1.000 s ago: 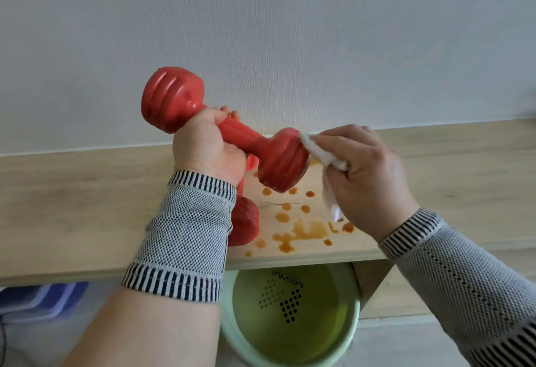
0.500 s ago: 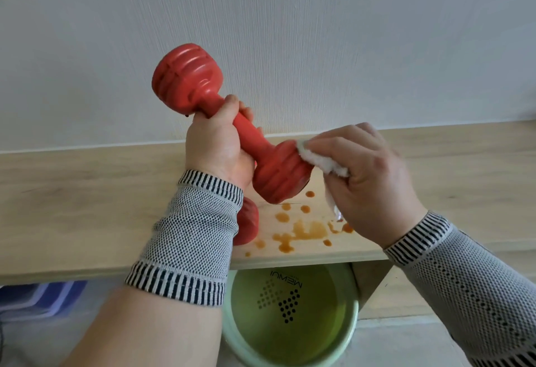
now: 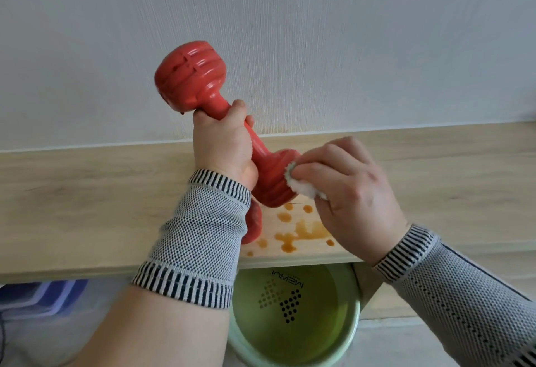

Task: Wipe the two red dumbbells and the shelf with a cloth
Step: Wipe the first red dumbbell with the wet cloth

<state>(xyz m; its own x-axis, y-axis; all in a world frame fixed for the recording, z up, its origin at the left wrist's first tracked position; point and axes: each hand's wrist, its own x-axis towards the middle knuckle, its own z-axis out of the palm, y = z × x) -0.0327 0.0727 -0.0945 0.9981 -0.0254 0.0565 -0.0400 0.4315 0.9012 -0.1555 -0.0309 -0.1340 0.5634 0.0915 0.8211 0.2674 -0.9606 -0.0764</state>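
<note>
My left hand (image 3: 224, 146) grips the handle of a red dumbbell (image 3: 191, 76) and holds it tilted above the wooden shelf (image 3: 87, 198), upper head to the left, lower head near the shelf. My right hand (image 3: 348, 192) pinches a small white cloth (image 3: 298, 184) and presses it against the lower head. A second red dumbbell (image 3: 253, 226) lies on the shelf, mostly hidden behind my left wrist. Orange-brown spill spots (image 3: 298, 233) mark the shelf near its front edge.
A white wall (image 3: 319, 33) rises directly behind the shelf. Below the shelf edge stands a green bucket (image 3: 293, 323) with a printed logo. A blue striped object (image 3: 40, 297) shows at the lower left.
The dumbbell has tilted steeper, its upper head rising and moving right. My right hand with the cloth has moved lower on the lower head.
</note>
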